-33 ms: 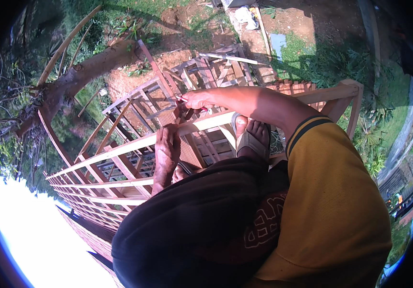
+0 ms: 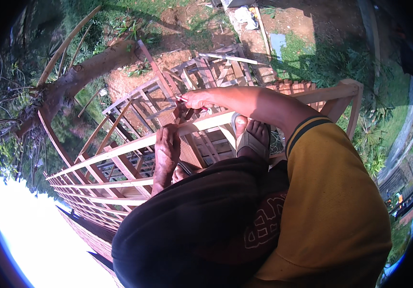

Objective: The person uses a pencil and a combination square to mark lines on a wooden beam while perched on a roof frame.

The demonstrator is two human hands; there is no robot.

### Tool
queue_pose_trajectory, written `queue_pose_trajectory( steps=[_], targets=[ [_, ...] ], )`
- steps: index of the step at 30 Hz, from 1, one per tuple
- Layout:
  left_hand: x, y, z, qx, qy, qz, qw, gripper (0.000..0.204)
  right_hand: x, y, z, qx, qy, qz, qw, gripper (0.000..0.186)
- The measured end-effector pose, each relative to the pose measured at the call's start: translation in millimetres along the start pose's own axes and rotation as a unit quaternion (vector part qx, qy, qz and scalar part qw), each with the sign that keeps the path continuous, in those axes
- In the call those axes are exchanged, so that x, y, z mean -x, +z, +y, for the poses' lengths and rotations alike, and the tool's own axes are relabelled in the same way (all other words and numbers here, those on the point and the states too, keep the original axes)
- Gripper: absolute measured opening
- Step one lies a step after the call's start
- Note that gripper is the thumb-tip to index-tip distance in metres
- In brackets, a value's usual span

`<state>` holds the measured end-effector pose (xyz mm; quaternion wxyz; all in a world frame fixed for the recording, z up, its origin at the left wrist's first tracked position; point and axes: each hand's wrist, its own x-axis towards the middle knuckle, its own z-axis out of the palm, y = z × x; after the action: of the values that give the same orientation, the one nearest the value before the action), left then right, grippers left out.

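Observation:
My left hand is closed over a long pale wooden batten that runs slantwise across the roof frame. Just beyond it, my right hand reaches over the batten from the right, its fingers pinched around a slim red-and-white stick-like thing. Another bit of red shows under that palm, but I cannot make out what it belongs to. Below the right hand, the end of a reddish-brown timber lies close to the batten.
My sandalled foot rests among the timbers, high above the ground. More battens stretch away at the left. Past the frame stand a lower timber structure and a thick tree trunk. A beam ends at the right.

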<state>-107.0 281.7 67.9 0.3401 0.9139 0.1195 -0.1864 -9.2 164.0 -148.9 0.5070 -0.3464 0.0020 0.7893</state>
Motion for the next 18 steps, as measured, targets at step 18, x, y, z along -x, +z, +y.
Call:
queue_pose_trajectory(
  steps=[18],
  targets=[
    [2, 2, -7, -0.017, 0.004, -0.012, 1.0, 0.02, 54, 30, -32, 0.544, -0.033, 0.011, 0.838, 0.04]
  ],
)
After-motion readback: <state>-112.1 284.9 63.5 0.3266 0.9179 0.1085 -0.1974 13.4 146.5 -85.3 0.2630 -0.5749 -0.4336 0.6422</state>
